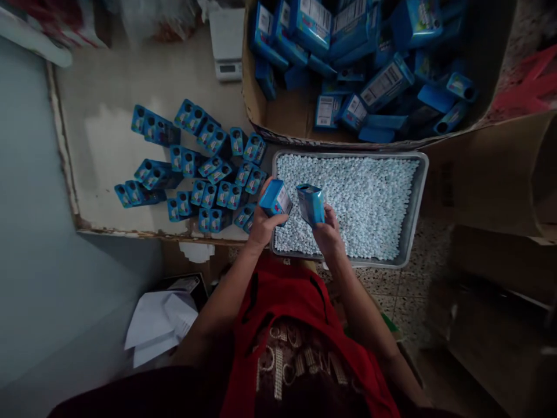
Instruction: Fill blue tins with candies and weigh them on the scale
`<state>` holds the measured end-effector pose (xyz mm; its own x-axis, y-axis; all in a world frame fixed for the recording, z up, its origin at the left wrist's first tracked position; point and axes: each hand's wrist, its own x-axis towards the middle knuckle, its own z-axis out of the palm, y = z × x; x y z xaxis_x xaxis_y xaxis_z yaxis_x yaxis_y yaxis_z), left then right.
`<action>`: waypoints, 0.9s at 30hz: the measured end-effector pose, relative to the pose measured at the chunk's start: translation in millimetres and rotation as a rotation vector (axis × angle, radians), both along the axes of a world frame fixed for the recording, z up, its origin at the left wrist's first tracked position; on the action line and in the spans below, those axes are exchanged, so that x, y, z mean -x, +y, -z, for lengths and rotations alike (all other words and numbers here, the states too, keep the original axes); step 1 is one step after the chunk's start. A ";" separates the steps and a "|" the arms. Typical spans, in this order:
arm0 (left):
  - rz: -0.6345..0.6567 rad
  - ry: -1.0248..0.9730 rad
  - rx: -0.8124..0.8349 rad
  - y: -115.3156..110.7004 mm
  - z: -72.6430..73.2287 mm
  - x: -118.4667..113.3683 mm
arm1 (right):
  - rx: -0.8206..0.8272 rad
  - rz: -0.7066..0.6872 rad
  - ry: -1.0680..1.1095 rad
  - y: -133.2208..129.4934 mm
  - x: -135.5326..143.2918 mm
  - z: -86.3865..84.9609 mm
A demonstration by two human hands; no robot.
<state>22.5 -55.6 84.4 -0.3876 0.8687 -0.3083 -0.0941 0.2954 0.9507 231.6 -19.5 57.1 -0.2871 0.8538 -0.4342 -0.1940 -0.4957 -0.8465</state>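
My left hand [261, 226] is closed around a small blue box [275, 197], its printed label side turned up, over the left edge of the metal tray [423, 203]. In my right hand [329, 233] is a second blue box [310, 204], held tilted above the tray with its top end toward the far side. The two boxes are apart. Small pale blue-white pellets [361, 203] fill the tray in a layer. What the boxes contain cannot be made out.
Several blue boxes [209, 194] stand in groups on the table [100, 133] at left. Beyond the tray, a large cardboard carton [282, 110] holds many more blue boxes. A white digital scale [227, 52] sits at the back. White papers [163, 319] lie below the table at left.
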 end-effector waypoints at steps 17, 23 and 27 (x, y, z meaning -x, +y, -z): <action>-0.052 -0.797 0.463 3.7 11.8 -4.2 | -0.356 -0.168 -0.404 -31.5 -58.9 4.1; -0.381 -0.837 0.536 7.3 14.0 -49.5 | -0.464 -0.181 -0.500 -60.7 -45.6 16.7; -0.451 -0.833 0.587 7.2 17.9 -70.2 | -0.381 -0.119 -0.444 -65.6 -37.0 30.3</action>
